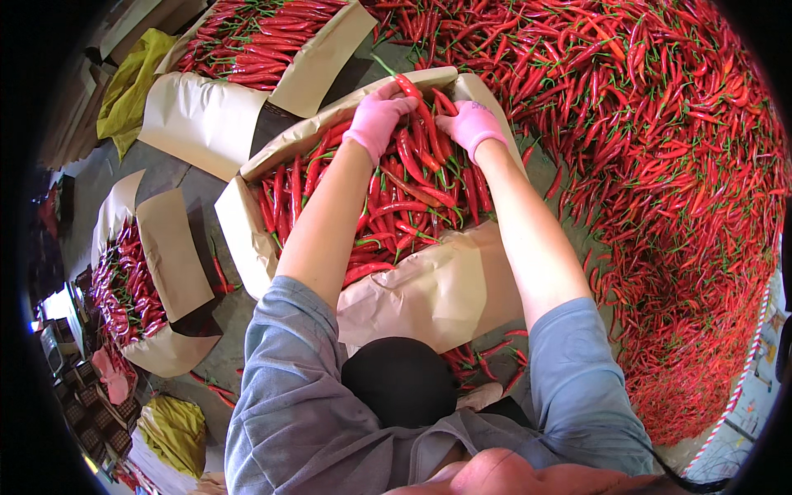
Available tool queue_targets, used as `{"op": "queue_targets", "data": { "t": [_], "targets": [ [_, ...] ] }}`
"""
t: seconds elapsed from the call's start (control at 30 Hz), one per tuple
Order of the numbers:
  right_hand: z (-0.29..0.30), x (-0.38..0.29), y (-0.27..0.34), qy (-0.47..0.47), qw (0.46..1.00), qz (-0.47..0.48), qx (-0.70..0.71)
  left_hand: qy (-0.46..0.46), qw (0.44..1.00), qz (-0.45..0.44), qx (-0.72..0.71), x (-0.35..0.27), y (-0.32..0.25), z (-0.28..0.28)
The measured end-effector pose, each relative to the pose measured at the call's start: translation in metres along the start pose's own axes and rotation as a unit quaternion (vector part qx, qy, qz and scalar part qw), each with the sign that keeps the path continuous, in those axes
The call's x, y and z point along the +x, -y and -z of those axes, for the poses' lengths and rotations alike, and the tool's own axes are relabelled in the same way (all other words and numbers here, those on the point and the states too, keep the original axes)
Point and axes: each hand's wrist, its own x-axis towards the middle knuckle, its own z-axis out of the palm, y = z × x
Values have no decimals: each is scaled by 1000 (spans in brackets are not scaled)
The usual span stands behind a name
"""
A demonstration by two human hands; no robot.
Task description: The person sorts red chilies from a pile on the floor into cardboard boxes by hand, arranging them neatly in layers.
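Observation:
Both my hands wear pink gloves and reach into the far right part of a paper-lined box (266,250) full of red chili peppers (405,207). My left hand (378,120) holds a long red chili pepper (406,85) by its upper part, its green stem pointing away from me. At the box's right side, my right hand (473,128) has its fingers around another red chili pepper (444,101). More peppers lie between the two hands, pointing mostly lengthwise. The fingertips are partly hidden among them. Brown lining paper (433,284) folds out over the near side.
A large heap of loose red chilies (668,154) spreads along the right. Another paper-lined box of chilies (257,46) stands at the far left, and a third box (127,284) at the left. Yellow sacks (133,93) and brown crates (102,411) lie further left. Stray peppers (486,359) are on the floor.

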Motion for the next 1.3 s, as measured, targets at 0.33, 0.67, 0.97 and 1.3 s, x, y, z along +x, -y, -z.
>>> {"op": "queue_targets", "data": {
  "t": [0.33, 0.67, 0.97, 1.3],
  "targets": [
    [3, -9, 17, 57, 983, 15, -173, -177, 900, -192, 350, -162, -49, 68],
    [52, -74, -20, -13, 684, 162, 711, -184, 570, -205, 774, -203, 40, 53],
    [37, -286, -113, 505, 816, -2, 282, -201, 786, -235, 536, -208, -51, 75],
    [-106, -361, -209, 430, 902, 41, -14, -38, 586, -309, 749, -131, 53, -37]
  ]
}}
